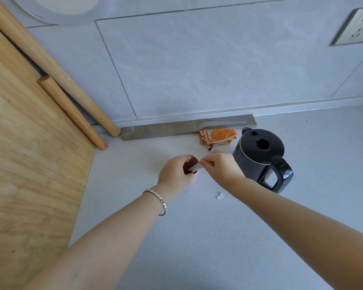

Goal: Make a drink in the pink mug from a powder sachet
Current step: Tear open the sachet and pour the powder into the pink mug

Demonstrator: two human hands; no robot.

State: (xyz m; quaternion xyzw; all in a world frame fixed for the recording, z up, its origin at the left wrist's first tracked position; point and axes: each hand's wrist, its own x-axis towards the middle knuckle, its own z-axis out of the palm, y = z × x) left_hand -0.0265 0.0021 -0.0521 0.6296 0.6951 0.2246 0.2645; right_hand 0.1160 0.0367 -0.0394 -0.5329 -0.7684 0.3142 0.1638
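The pink mug [190, 163] stands on the pale counter, mostly hidden by my left hand [174, 174], whose fingers curl round its left side and rim. Only its dark inside and a sliver of pink rim show. My right hand [222, 167] pinches a small silvery sachet [196, 168] and holds it tilted, its lower end over the mug's mouth. A torn-off scrap of sachet [219, 196] lies on the counter just in front of the mug.
A black electric kettle [262, 155] stands right of the mug, handle toward me. A folded orange cloth [218, 136] lies behind, against a grey strip [155, 131] along the wall. A wooden board [29, 164] and two rolling pins [71, 111] lean at left. A socket [356, 28] sits top right.
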